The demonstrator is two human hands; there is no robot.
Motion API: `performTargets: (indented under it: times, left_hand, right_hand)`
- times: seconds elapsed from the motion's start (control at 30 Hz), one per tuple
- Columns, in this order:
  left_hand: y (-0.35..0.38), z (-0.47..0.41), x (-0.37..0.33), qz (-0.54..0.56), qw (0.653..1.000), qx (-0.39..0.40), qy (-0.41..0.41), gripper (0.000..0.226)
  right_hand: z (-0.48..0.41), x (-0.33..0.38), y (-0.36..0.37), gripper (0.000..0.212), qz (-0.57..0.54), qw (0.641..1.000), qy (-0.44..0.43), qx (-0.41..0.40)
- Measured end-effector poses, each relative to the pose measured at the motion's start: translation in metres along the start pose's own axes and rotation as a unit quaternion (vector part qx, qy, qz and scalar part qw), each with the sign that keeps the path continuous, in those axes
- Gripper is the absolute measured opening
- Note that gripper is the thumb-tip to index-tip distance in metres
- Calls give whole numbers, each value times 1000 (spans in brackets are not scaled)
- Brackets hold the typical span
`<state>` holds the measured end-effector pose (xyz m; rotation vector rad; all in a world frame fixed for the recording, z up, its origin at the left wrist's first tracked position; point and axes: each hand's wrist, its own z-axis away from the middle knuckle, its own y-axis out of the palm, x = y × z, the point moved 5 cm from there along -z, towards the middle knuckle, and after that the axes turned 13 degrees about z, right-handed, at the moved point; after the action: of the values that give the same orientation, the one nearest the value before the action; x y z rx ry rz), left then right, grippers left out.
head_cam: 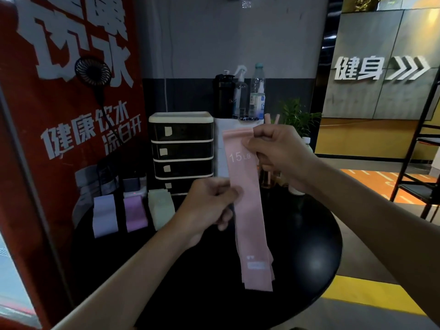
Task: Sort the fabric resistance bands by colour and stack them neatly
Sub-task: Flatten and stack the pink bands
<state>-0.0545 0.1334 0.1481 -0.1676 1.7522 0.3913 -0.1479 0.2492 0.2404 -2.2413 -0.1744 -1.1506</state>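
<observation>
Pink band (pixel 247 203): long flat fabric strip, held upright above round black table, hanging lengthwise from 12 toward 6 o'clock, slight tilt; white "15 LB" print near top, small white label near bottom edge; more than one layer visible at lower end.

Lavender pile (pixel 104 216), purple pile (pixel 135 214), pale green pile (pixel 162 208): folded, side by side in row on table at 9 o'clock of pink band, apart from it.

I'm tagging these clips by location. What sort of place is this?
Probably a gym's entrance or reception corner. The wall sign reads "fitness" in Chinese with arrows, the red banner promotes drinking water, and the pink resistance band marked 15 LB hangs over a round black table.
</observation>
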Motion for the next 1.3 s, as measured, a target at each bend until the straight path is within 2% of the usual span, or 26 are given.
performTargets:
  times: [0.2, 0.57, 0.7, 0.87, 0.97, 1.03, 1.17, 1.23, 1.3]
  left_hand:
    - [-1, -5, 22, 55, 998, 1, -10, 16]
    - [-13, -58, 3, 35, 994, -72, 72, 15]
    - [-14, -49, 12, 23, 995, -58, 78, 16]
    - [-17, -7, 66, -66, 998, -1, 22, 30]
    - [-18, 17, 92, -103, 992, 67, -6, 16]
    - [-19, 23, 97, -129, 987, 94, -6, 15]
    - [-42, 5, 104, -165, 986, -5, 3, 19]
    - [-53, -11, 117, -259, 965, -34, 8, 11]
    - [-58, -20, 133, -345, 938, -37, -15, 25]
  right_hand:
    - [-5, 4, -1, 29, 1, 1000, 10, -14]
    - [-25, 6, -1, 20, -74, 997, -11, -28]
    - [-22, 0, -2, 19, -29, 999, -12, -36]
    - [8, -43, 18, 18, 15, 998, 58, 16]
    - [32, -72, 32, 24, 26, 992, 106, 58]
    - [45, -86, 36, 18, 7, 989, 135, 67]
    - [54, -100, 38, 14, -32, 984, 165, 56]
    - [54, -104, 41, 15, -47, 982, 174, 52]
    - [55, -109, 45, 16, -57, 980, 184, 50]
